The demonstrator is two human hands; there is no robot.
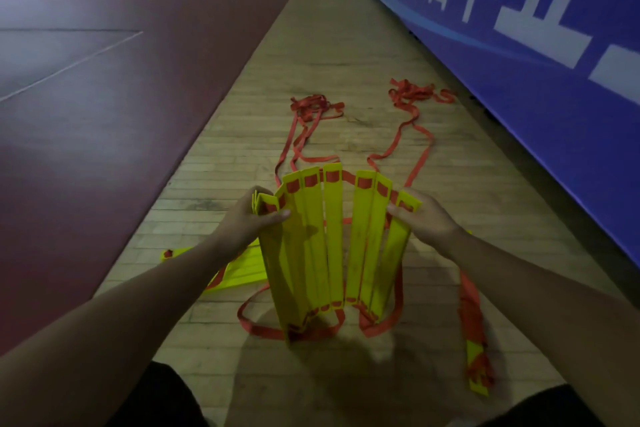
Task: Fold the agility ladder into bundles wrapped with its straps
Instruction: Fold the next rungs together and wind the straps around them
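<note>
head view: the ladder fans out at centre frame, its yellow rungs upright above the wooden floor. the left hand grips the stacked rungs at the fan's left edge; the right hand pinches the outermost right rung. probably best to close both ends together evenly, tops level, letting the red straps trail free without snagging.

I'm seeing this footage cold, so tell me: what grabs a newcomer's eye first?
The fan of bright yellow rungs at centre, gripped at its top by the left hand and the right hand. Beyond it, orange straps trail in tangles across the wooden floor, beside a big blue banner along the right.
</note>
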